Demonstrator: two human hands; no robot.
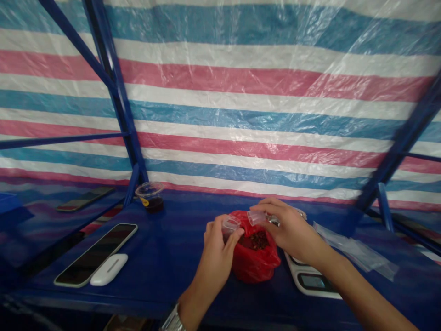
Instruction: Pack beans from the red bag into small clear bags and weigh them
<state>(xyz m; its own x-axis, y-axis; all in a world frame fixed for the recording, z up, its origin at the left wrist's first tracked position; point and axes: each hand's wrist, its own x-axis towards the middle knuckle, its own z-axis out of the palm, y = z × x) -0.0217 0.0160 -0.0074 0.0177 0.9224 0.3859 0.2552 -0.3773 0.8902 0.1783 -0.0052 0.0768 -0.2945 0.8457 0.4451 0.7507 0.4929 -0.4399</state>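
Here is the left hand (220,241), fingers and thumb closed around a small clear plastic container (231,224), its rounded mouth tilted up at the near-left edge of the red plastic bag (257,264). And opposite it, the right hand (284,225), pinching a clear plastic tube-like piece (255,217) that points across toward the container, the two close but apart! There's a shiny metal object (274,220) in those right fingers too, mostly covered, so what it is can't be told.

Between and below the hands sits that bag, mouth open on the blue table (179,257), dark reddish-brown granules (257,240) showing inside. Just right of it, partly under the right forearm, a white digital scale (300,281), its display unreadable; beyond that, clear plastic bags (358,253) lie flat.

Over to the left, a smartphone (98,253) lies face up with a white earbud case (109,270) against its near edge, and farther back stands a clear plastic cup (150,197) of dark liquid, beside the blue metal post (119,92). Striped plastic sheeting (248,82) fills the back.
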